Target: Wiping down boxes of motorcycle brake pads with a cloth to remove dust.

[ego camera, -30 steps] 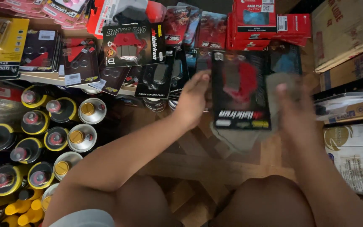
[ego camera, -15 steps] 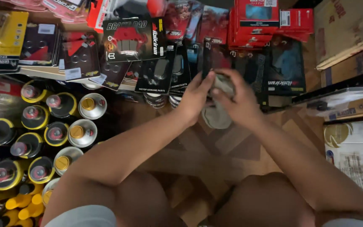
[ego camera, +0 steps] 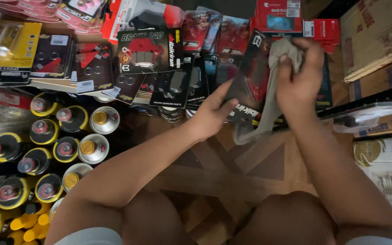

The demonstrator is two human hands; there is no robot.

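Left hand (ego camera: 212,115) sits just right of frame centre, fingers wrapped on the lower-left edge of a black-and-red blister pack (ego camera: 250,81), grasping it and keeping it tilted. Right hand (ego camera: 298,79) is at about 2 o'clock from centre, clenched around a bunched grey cloth (ego camera: 271,90) and pressed against the pack's face. The cloth's loose end hangs down past the pack's bottom edge, toward 5 o'clock of the left hand. The pack is held up between both hands, above the wooden floor (ego camera: 232,168), in front of the row of goods.

At 12 o'clock, a spread of overlapping packaged brake pads (ego camera: 146,52) leans against each other, black cards with red graphics. Red boxes (ego camera: 277,16) are stacked at 1 o'clock, just behind the right hand. A yellow carded item (ego camera: 7,45) lies at 10 o'clock, far left top. Spray cans (ego camera: 69,136) with yellow rims and silver or red tops stand packed together from 9 to 7 o'clock, well apart from both hands. Cardboard boxes (ego camera: 373,41) fill the 2–3 o'clock edge, with a clear plastic-wrapped bundle (ego camera: 373,115) below them. The person's bare knees (ego camera: 291,218) are at 6 o'clock.
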